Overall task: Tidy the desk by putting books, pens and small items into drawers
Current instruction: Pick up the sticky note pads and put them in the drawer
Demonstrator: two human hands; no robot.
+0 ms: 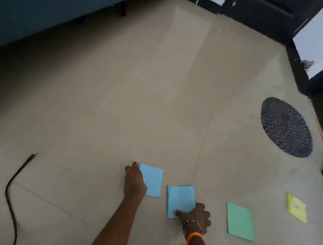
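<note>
Head view, looking down at a tiled floor (102, 99); no desk or drawer in view.

Landmark: the nearer blue paper (181, 200).

Far left of it, a black cable (11, 188) snakes across the floor, plug end up and away from the person.

Just left of it and a little farther out, the left hand (135, 180) lies on the left edge of a second blue paper (153, 179). Fingers reach over its far corner. Whether they pinch the sheet or only press on it, I cannot tell (knuckles hide the contact).

On the landmark itself, the right hand (197, 215) sits at the near right corner, thumb on top of the sheet, other fingers curled at its edge. Reads as a pinch. Left edge of this paper looks slightly lifted or layered.

Right of it, apart, a green paper (239, 220) lies flat. Farther right, a yellow note (297, 209) with a small label. Beyond those, up and right, a round dark mat (285, 127).

Step in hand, as judged: gathering loose papers off the floor, two blue ones first. Next move calls for lifting both sheets, stacking them, then collecting green and yellow before any drawer is reached. Thin sheets on smooth tile need an edge lifted first.
</note>
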